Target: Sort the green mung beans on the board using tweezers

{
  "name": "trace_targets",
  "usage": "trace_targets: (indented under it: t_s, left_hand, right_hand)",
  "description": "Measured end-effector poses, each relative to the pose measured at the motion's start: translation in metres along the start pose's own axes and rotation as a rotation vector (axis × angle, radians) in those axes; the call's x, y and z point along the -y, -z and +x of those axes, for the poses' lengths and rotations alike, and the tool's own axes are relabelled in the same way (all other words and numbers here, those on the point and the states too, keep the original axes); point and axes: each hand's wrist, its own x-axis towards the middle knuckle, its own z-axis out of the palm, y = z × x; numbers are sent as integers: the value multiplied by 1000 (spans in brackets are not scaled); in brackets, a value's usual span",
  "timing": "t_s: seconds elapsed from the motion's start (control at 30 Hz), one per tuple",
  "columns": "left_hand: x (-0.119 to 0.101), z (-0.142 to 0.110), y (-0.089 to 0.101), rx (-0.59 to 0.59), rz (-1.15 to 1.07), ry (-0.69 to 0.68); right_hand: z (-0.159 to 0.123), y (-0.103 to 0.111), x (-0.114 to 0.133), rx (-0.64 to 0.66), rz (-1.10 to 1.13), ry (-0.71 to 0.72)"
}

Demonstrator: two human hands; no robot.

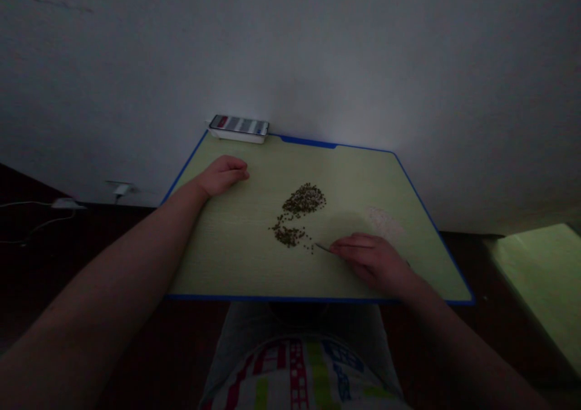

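Observation:
My right hand point(370, 261) rests low on the right half of the table, fingers pinched around a thin metal tool point(323, 248). Its narrow tip points left, and most of it is hidden in the hand. Just beyond the tip lies a small heap of dark, bean-like seeds point(288, 235), with a few scattered grains between. A larger heap of dark seeds mixed with paler grains point(305, 199) sits behind it. Past my right hand spreads a thin patch of pale grains point(385, 222). My left hand point(226, 175) lies closed on the table's left side, apart from the heaps.
The pale tabletop point(254, 271) has a blue edge. At its back left corner a phone point(239, 125) lies on a white box point(240, 137), against the wall point(318, 52). A plug and white cables point(68, 204) are at far left; another pale surface point(544, 277) is at right.

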Motion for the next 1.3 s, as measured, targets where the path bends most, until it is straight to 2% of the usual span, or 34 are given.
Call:
trace_targets:
  t_s: [0.1, 0.3, 0.73, 1.1, 1.2, 1.3]
  left_hand:
    - [1, 0, 0, -7, 0, -7]
    - [-1, 0, 0, -1, 2, 13]
    - [-5, -1, -1, 2, -16, 11]
    - [0, 0, 0, -7, 0, 6]
    - [-1, -1, 0, -2, 1, 16]
    - [-2, 0, -1, -7, -9, 23]
  right_hand:
    - [5, 0, -2, -34, -47, -8]
    - [16, -1, -4, 28, -63, 33]
    - [-3, 2, -1, -21, -23, 31]
    - [4, -4, 6, -15, -49, 38]
    - [6, -10, 16, 12, -101, -5]
    - [10, -22, 32, 27, -198, -116]
